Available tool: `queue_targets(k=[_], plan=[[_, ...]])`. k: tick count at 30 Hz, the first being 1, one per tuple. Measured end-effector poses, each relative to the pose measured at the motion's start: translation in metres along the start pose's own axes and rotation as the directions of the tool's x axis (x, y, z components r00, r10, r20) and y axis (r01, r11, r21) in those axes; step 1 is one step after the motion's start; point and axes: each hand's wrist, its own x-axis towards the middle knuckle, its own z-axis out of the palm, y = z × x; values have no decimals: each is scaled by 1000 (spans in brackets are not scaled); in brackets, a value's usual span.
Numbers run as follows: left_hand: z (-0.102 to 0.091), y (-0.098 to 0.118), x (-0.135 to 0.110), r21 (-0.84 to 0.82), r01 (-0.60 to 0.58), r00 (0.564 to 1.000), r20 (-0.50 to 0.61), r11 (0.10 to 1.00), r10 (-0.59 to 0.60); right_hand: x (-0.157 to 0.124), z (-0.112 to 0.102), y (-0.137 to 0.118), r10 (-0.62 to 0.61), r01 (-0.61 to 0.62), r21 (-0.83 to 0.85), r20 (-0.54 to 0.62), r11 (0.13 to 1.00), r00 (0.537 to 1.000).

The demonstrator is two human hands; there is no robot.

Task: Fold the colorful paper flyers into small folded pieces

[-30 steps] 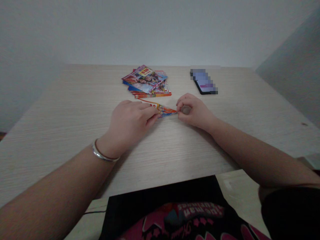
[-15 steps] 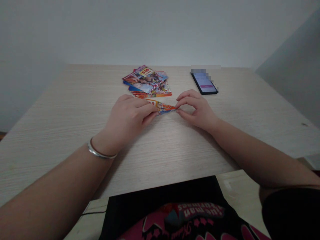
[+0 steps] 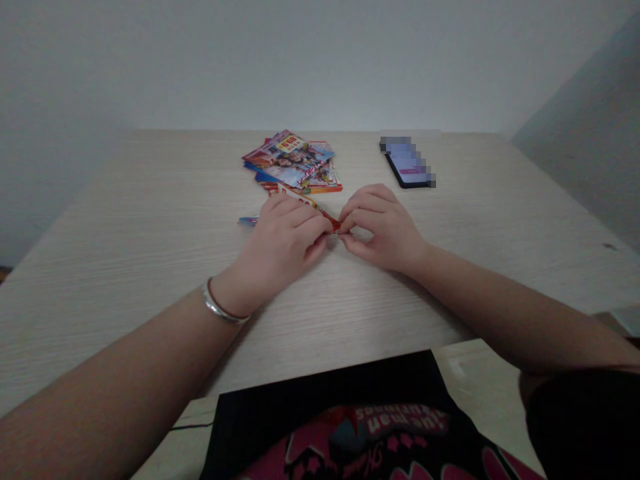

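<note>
A narrow strip of colourful printed paper (image 3: pixel 300 195), folded, lies between my hands just above the table. My left hand (image 3: pixel 290 233) covers most of it and pinches it near its right end. Fingertips of my right hand (image 3: pixel 375 223) are closed on the red tip of the paper, almost touching the left fingers. A blue end of the paper pokes out to the left of my left hand. Just beyond the hands sits a loose pile of printed leaflets (image 3: pixel 293 160) with pictures on them.
A black phone (image 3: pixel 413 170) with a lit, partly blurred screen lies at the back right of the pale wooden table (image 3: pixel 150 220). A grey-white wall (image 3: pixel 320 67) rises behind the table. My lap, in dark printed clothing (image 3: pixel 325 380), is at the front edge.
My left hand has slid right, up to the right fingertips, along the folded paper. My right hand has shifted slightly left. A blue paper end now shows left of my left hand.
</note>
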Motion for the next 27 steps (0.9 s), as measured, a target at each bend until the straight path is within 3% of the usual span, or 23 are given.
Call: queue_targets(k=[3,8,13,20,27], plan=[[5,0,0,-65,17,1000,-6,998,-17,2,2,-3,-10,10,4,4,1000,1000],[3,2,0,-13,11,1000,-21,1000,-11,1,1,-2,29,-31,53,48,998,998],[-1,1,0,31,112,992,48,993,-113,-4,-3,9,18,-18,102,-1,995,1000],[-7,2,4,26,147,979,139,989,-150,-8,-13,21,85,-99,146,100,984,991],[-8,0,2,44,160,978,130,986,-164,-13,-24,26,136,-157,151,137,976,981]])
